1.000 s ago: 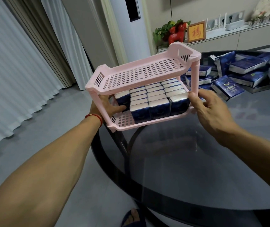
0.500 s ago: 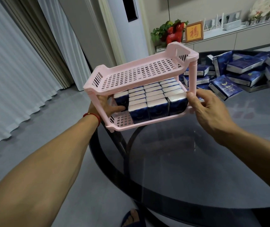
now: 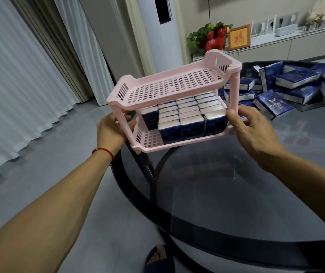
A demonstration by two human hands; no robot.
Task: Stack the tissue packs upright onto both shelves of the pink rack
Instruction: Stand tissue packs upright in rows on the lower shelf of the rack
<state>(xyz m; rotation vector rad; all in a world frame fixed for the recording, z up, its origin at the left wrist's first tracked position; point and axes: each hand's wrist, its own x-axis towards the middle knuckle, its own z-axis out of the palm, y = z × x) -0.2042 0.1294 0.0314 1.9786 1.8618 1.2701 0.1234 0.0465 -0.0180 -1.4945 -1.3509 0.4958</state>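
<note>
Both arms stretched forward, holding the rack point(image 3: 174, 86) up over the near-left edge of the table point(image 3: 236, 194). Left hand point(image 3: 111, 130) grips the rack's left end, fingers curled round the front-left leg. Right hand point(image 3: 250, 127) grips the right end at the lower shelf, thumb against the front-right leg. Red cord point(image 3: 103, 151) on left wrist.

Readable: "TWINKLE" on a loose pack point(image 3: 273, 104); a framed Chinese character point(image 3: 238, 38) on the sideboard.

Rack is pink plastic, two slotted shelves, tilted slightly. Lower shelf holds packs point(image 3: 185, 119) upright in rows, dark blue with white tops, gap at the left end. Top shelf bare. Loose packs heaped on the table, far right.
</note>
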